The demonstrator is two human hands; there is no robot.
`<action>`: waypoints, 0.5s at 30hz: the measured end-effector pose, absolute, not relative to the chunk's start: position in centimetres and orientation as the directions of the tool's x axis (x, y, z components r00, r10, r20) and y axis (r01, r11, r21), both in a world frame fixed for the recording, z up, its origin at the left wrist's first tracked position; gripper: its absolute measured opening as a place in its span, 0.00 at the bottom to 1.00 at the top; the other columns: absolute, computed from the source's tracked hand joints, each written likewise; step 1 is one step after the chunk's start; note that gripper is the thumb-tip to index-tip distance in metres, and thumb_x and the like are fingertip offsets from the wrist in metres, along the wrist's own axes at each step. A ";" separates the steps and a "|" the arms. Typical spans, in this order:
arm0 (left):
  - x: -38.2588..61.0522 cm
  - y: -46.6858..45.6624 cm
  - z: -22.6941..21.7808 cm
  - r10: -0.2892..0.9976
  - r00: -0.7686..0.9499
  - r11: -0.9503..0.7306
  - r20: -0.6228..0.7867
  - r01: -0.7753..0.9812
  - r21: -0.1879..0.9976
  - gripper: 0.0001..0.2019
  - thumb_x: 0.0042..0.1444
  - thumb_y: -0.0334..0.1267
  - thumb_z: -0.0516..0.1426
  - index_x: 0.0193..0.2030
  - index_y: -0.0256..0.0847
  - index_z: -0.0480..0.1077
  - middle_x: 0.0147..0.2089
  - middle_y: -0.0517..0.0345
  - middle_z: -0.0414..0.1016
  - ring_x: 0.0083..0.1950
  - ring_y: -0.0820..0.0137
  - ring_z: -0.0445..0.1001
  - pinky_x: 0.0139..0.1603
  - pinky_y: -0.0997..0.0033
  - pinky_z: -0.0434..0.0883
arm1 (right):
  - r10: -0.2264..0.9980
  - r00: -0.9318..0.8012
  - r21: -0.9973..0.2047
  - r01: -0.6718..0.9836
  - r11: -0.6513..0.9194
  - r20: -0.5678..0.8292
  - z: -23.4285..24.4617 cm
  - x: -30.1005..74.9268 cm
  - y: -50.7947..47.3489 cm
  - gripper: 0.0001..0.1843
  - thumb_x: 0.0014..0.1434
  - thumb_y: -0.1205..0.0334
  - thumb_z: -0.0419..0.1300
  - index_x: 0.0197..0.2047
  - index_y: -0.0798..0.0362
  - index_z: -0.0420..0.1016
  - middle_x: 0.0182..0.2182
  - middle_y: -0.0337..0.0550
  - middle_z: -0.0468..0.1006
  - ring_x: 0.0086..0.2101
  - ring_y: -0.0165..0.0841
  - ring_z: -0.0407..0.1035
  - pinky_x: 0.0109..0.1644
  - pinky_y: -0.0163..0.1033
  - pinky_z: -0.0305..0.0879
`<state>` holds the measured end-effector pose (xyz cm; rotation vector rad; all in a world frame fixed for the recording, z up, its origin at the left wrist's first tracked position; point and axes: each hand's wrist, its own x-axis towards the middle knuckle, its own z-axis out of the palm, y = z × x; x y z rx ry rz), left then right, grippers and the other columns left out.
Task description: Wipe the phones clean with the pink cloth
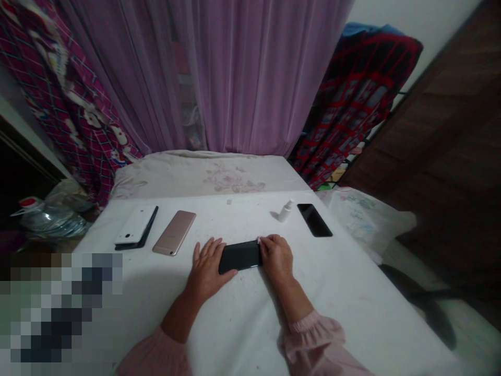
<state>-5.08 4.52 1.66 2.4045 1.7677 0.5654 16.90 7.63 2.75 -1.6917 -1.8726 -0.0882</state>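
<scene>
A black smartphone (240, 256) lies crosswise on the white-covered table, its dark face up. My left hand (207, 269) grips its left end, thumb along the near edge and the other fingers spread at the far side. My right hand (277, 257) is closed in a pinch at the far right corner of the phone. A small pale scrap (259, 241) peeks out at its fingertips; its material is too small to tell. Beyond the right hand stands a small white spray bottle (286, 211).
At the left lie a rose-gold phone (174, 233) and a white phone (136, 225) stacked on a dark one. Another black phone (314, 220) rests near the right edge. A tiny clear piece (229, 202) lies farther back. Purple curtains (250, 78) hang behind the table.
</scene>
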 end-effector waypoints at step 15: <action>-5.1 4.6 1.8 0.937 0.269 -0.329 0.221 0.892 0.309 0.30 0.55 0.50 0.60 0.62 0.41 0.63 0.66 0.44 0.65 0.69 0.51 0.57 0.69 0.41 0.45 | 0.896 -0.024 -0.340 0.920 0.193 0.444 2.9 16.7 6.7 0.11 0.63 0.62 0.57 0.39 0.49 0.82 0.34 0.44 0.77 0.34 0.33 0.66 0.38 0.37 0.57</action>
